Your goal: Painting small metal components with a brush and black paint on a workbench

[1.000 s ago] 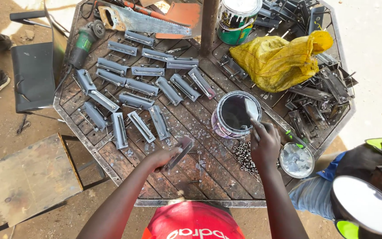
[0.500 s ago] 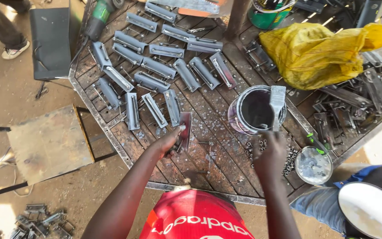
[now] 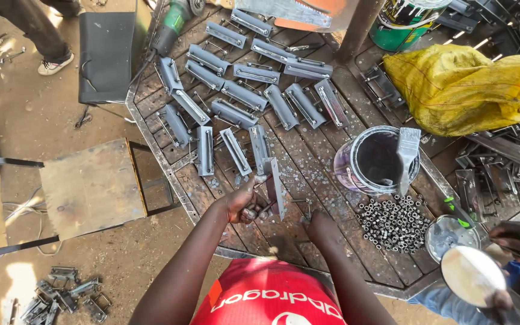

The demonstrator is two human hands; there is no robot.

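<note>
Our left hand (image 3: 245, 206) was closed tight around a flat grey metal piece (image 3: 275, 185), holding it up on its edge over the wooden table (image 3: 332, 198). Our right hand (image 3: 321, 227) rested on the planks beside it; we could not tell if it held anything. Near it sat a paint can (image 3: 375, 161) with a brush (image 3: 407, 156), and small shiny nuts (image 3: 392, 221).

Grey painted metal brackets (image 3: 236, 114) in rows on brown slatted table (image 3: 308, 174). Yellow sack (image 3: 458, 90) upper right. Green can (image 3: 398, 27) top. Dark paint in tin (image 3: 375, 159). Red shirt (image 3: 269, 298) bottom.
</note>
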